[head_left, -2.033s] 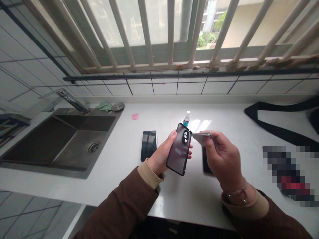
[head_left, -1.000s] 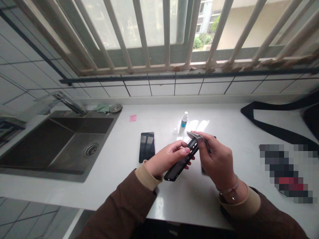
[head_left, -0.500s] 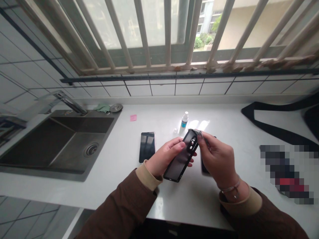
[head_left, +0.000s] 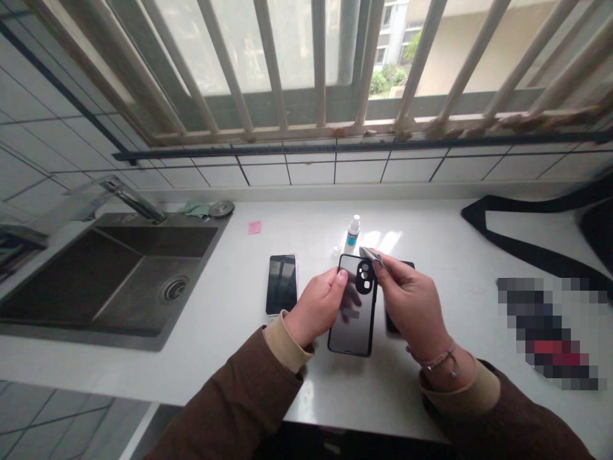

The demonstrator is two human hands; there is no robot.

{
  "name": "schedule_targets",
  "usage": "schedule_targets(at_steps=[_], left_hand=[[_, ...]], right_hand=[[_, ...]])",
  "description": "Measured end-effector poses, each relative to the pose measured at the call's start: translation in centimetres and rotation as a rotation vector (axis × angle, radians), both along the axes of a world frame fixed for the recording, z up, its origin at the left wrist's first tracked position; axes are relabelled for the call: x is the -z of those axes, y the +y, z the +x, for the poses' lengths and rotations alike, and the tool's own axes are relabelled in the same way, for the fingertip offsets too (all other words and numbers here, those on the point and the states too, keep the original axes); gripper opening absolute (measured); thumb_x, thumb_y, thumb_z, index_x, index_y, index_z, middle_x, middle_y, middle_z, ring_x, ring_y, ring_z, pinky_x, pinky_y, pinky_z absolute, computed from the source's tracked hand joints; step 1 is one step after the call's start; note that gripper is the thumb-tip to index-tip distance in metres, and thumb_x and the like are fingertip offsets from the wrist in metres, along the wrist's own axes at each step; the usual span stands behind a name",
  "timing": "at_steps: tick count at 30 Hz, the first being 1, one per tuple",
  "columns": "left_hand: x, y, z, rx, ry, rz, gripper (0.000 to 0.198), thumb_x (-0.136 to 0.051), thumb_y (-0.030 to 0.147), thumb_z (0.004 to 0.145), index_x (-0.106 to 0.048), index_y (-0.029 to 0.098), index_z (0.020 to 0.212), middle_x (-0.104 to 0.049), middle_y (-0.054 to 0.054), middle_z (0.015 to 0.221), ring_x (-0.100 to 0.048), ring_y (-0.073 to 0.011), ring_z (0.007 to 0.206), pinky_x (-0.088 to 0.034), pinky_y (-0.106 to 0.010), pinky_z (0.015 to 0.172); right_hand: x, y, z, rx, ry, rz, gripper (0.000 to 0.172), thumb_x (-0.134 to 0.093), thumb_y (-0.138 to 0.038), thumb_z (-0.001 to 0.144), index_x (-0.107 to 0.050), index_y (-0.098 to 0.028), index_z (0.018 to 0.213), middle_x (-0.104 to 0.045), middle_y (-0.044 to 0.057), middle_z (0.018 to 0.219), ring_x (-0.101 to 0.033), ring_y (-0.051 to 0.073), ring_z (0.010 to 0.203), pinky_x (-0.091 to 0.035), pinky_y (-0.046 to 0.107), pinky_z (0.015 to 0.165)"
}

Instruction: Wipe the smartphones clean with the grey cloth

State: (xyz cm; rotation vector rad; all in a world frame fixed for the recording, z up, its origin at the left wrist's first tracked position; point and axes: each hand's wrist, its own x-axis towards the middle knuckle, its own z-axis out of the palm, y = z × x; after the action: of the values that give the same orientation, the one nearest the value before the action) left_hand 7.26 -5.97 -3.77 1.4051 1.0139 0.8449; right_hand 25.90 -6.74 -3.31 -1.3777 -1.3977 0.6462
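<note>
A translucent phone case (head_left: 352, 329) with a black rim and camera cutouts is held upright above the counter by my left hand (head_left: 317, 303), thumb on its face and fingers behind. At the case's upper right corner, my right hand (head_left: 414, 297) pinches a small grey cloth (head_left: 371, 256). Behind the case stands a white bottle (head_left: 352, 235) with a blue label, and a small clear cap (head_left: 336, 252) lies beside it. To the left, a phone (head_left: 282, 287) lies flat. A dark flat object (head_left: 393, 321), partly hidden, lies under my right hand.
A steel sink (head_left: 163, 332) with a faucet (head_left: 136, 201) is set into the white counter (head_left: 230, 358) at left. A pink sticky note (head_left: 255, 227) lies near it. On the right are a black strap (head_left: 536, 246) and a pixelated object (head_left: 550, 335). A barred window is ahead.
My left hand has turned the case from tilted to nearly upright, its face now more toward me. The cloth in my right hand has shifted slightly left, still by the case's top corner.
</note>
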Motion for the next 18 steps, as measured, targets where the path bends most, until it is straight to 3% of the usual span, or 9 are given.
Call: schedule_targets(at_steps=[3, 5, 9, 12, 15, 18], left_hand=[[-0.4, -0.2, -0.1, -0.078, 0.152, 0.208, 0.051, -0.039, 0.057, 0.111, -0.065, 0.018, 0.092, -0.071, -0.006, 0.083, -0.063, -0.0173, 0.072, -0.049, -0.031, 0.067], [-0.5, -0.3, 0.0, -0.115, 0.195, 0.262, 0.051, -0.038, 0.055, 0.111, -0.065, 0.018, 0.089, -0.067, -0.005, 0.079, -0.059, -0.0169, 0.071, -0.045, -0.031, 0.067], [-0.5, -0.6, 0.3, -0.152, 0.188, 0.254, 0.049, -0.038, 0.053, 0.112, -0.063, 0.019, 0.086, -0.061, -0.002, 0.075, -0.054, -0.0159, 0.068, -0.041, -0.031, 0.064], [-0.5, -0.6, 0.3, -0.201, 0.165, 0.264, 0.046, -0.039, 0.051, 0.112, -0.061, 0.02, 0.086, -0.059, -0.001, 0.076, -0.053, -0.0154, 0.068, -0.04, -0.03, 0.065], [-0.6, -0.3, -0.1, -0.323, 0.157, 0.281, 0.044, -0.038, 0.049, 0.113, -0.059, 0.02, 0.086, -0.059, 0.0, 0.077, -0.052, -0.0155, 0.069, -0.039, -0.03, 0.065], [-0.5, 0.4, -0.7, -0.469, 0.169, 0.282, 0.043, -0.042, 0.049, 0.112, -0.057, 0.021, 0.082, -0.057, 0.0, 0.076, -0.051, -0.0164, 0.07, -0.04, -0.031, 0.067]], right_hand=[[-0.1, -0.1, -0.2, -0.012, 0.031, -0.028, 0.035, -0.067, -0.043, 0.1, -0.08, -0.026, 0.129, -0.079, 0.007, 0.128, -0.076, 0.031, 0.12, -0.06, 0.052, 0.108], [-0.1, -0.1, -0.2, -0.025, 0.061, -0.064, 0.036, -0.067, -0.045, 0.1, -0.08, -0.026, 0.128, -0.08, 0.007, 0.126, -0.077, 0.031, 0.117, -0.06, 0.053, 0.106], [0.0, -0.1, -0.1, -0.038, 0.077, -0.095, 0.038, -0.067, -0.047, 0.099, -0.081, -0.024, 0.126, -0.082, 0.007, 0.122, -0.078, 0.031, 0.111, -0.06, 0.052, 0.102], [0.1, -0.2, -0.1, -0.062, 0.041, -0.115, 0.038, -0.064, -0.049, 0.101, -0.083, -0.022, 0.12, -0.085, 0.006, 0.107, -0.078, 0.028, 0.095, -0.063, 0.046, 0.087], [0.4, -0.4, -0.4, -0.144, -0.015, -0.128, 0.037, -0.062, -0.049, 0.102, -0.084, -0.02, 0.106, -0.082, 0.004, 0.086, -0.075, 0.024, 0.079, -0.061, 0.037, 0.071], [0.7, -0.7, -0.9, -0.224, -0.105, -0.115, 0.036, -0.061, -0.047, 0.103, -0.084, -0.02, 0.097, -0.08, 0.004, 0.082, -0.074, 0.024, 0.075, -0.058, 0.035, 0.067]])
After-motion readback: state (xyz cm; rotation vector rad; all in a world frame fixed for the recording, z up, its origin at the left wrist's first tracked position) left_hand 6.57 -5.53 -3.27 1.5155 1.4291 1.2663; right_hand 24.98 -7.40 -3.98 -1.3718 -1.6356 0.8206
